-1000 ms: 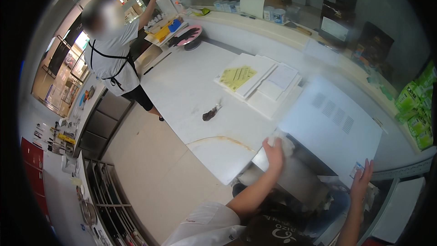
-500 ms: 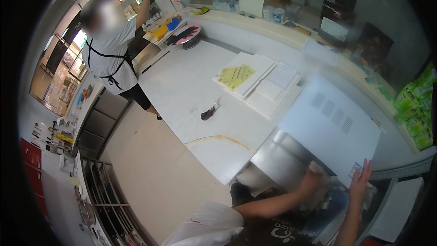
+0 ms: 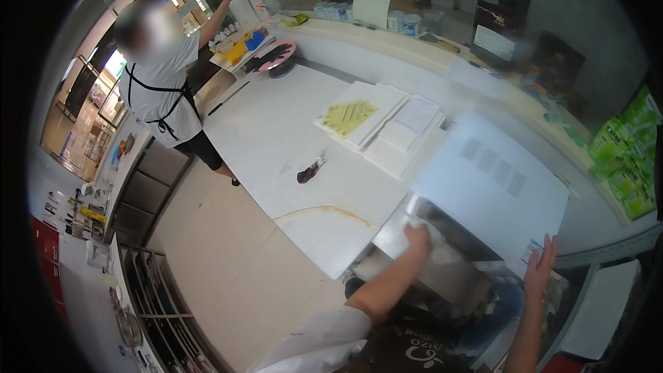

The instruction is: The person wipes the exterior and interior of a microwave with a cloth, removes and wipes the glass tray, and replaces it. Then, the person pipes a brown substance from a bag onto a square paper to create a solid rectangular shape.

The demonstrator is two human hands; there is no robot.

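My left hand is closed on what looks like a pale cloth, blurred and mostly hidden under the fingers. It presses on the metal front panel of a large white appliance with vent slots in its top. Against the near right corner of that top rests my right hand, fingers stretched out and holding nothing, beside a small label.
Left of the appliance stretches a white worktable bearing a small brown crumpled packet and stacked white boards. A co-worker stands at its far left, one arm raised. Green packs line the right ledge.
My left hand has slid left and farther away across the metal panel. My right hand keeps its place on the appliance. The view has shifted slightly.
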